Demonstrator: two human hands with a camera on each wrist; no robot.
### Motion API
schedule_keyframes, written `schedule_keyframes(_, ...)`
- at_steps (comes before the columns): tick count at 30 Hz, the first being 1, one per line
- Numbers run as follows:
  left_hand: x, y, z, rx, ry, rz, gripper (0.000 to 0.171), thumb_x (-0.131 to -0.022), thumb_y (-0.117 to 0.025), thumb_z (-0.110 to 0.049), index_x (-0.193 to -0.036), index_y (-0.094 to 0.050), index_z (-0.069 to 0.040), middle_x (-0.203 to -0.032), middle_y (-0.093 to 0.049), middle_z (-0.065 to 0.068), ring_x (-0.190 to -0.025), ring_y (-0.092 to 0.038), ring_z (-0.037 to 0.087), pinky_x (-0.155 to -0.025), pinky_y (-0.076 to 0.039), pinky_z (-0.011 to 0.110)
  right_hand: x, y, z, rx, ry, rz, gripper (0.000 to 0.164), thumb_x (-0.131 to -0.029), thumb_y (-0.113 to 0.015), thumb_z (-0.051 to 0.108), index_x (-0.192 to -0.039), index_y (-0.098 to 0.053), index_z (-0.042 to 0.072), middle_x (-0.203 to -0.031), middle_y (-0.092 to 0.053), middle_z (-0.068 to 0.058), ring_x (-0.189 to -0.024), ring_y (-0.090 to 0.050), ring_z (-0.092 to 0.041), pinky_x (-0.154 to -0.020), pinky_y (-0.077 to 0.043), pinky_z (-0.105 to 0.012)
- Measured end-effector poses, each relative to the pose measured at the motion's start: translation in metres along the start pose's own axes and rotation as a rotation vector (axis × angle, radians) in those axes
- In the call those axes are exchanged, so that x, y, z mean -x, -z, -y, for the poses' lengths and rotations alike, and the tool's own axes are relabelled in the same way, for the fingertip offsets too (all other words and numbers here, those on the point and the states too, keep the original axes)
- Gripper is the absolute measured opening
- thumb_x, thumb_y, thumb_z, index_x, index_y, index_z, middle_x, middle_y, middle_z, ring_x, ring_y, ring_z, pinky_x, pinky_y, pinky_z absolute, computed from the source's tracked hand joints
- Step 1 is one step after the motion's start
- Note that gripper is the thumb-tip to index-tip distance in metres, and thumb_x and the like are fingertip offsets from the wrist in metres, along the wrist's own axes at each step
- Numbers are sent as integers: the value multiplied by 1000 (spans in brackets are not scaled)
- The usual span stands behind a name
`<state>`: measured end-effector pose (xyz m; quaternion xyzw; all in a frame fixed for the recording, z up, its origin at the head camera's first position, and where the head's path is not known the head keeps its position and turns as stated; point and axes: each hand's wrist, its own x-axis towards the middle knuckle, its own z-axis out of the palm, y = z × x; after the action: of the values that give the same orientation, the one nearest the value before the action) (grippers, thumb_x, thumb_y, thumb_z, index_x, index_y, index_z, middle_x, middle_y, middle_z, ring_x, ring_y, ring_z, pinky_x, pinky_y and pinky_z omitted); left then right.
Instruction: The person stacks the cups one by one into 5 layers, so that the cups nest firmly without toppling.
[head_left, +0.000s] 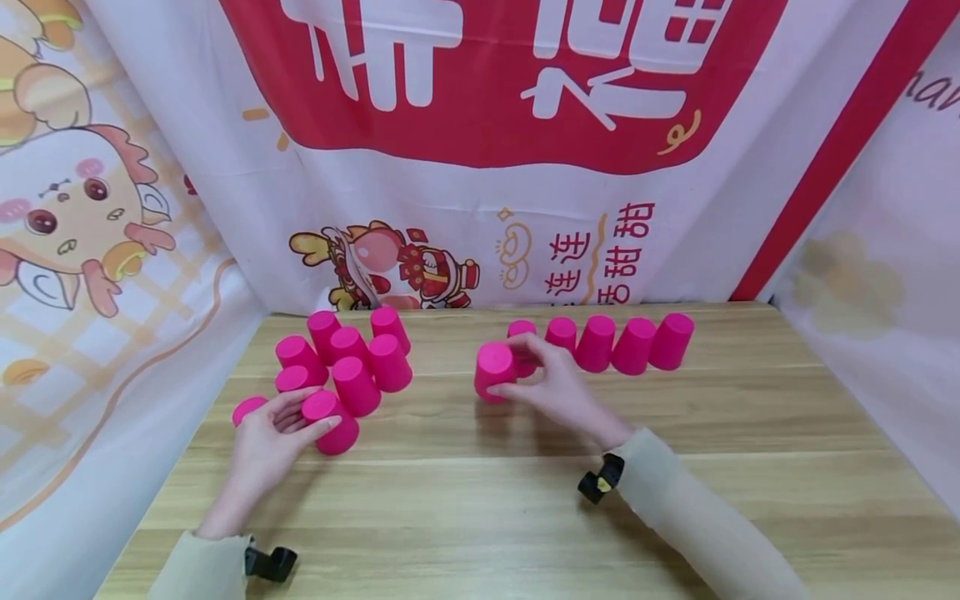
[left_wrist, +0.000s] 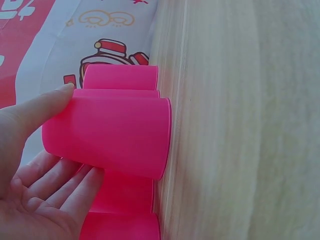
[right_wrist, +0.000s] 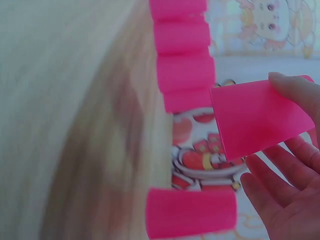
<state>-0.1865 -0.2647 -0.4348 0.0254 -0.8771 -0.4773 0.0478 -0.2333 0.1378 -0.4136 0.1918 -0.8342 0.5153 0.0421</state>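
Note:
With thumb and fingers, my left hand (head_left: 270,437) grips the nearest pink cup (head_left: 337,433) of the left group, which stands mouth down at the table. In the left wrist view the thumb lies on one side of this cup (left_wrist: 110,132) and the fingers on the other. My right hand (head_left: 551,383) pinches another upside-down pink cup (head_left: 495,375) between thumb and fingers, left of the right-hand row. The right wrist view shows that cup (right_wrist: 260,117) raised off the table and slightly tilted. Several more upside-down pink cups (head_left: 356,387) crowd behind and beside the left hand.
Several upside-down pink cups (head_left: 596,343) stand in a row at the back right, one partly hidden by the right hand. The wooden table (head_left: 480,517) ends at a printed cloth backdrop (head_left: 450,192). Cloth walls also rise on both sides.

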Motion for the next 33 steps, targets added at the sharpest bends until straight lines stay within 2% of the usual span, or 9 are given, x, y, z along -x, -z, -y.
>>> schedule_keyframes(4,-1,0,1,3,0,3,77,-83,-84,-45,-141,-57,-2,-133,-61,20,-121,-61,36,-87,-51,16,2,21,-3,3,-2,-60,57,-80,-91,24,-130,-63,16,-122,-66,2,-110,-64,-19,-97,-54,-46)
schedule_keyframes(11,-1,0,1,-5,-8,5,77,-83,-84,-45,-141,-57,-2,-133,-61,20,-120,-61,36,-87,-51,15,9,57,-7,23,-37,-158,62,-81,-89,33,-135,-60,19,-126,-65,2,-113,-62,-19,-99,-52,-45)
schedule_keyframes(15,-1,1,-1,-11,-6,5,77,-84,-84,-44,-141,-56,-2,-133,-61,21,-120,-61,37,-86,-51,15,14,72,-15,6,-36,-199,61,-83,-88,29,-136,-59,17,-126,-67,0,-113,-63,-19,-99,-52,-45)
schedule_keyframes(22,-1,0,0,-14,-8,17,77,-83,-85,-44,-141,-56,-2,-133,-61,21,-120,-62,37,-86,-52,14,25,100,-25,12,-96,-297,61,-86,-85,31,-137,-57,16,-127,-65,-3,-113,-62,-18,-95,-54,-33)
schedule_keyframes(28,0,0,0,-30,22,48,82,-83,-84,-46,-144,-52,-3,-136,-59,22,-122,-60,38,-91,-54,26,29,124,-39,17,-150,-381,63,-90,-82,29,-143,-53,12,-133,-62,-8,-115,-59,-19,-95,-52,-25)
schedule_keyframes(33,0,-1,2,-49,43,85,85,-82,-85,-46,-145,-49,-2,-138,-56,25,-123,-59,41,-95,-53,38,32,147,-46,13,-196,-471,66,-91,-79,34,-146,-51,14,-137,-60,-6,-118,-56,-17,-93,-49,-19)
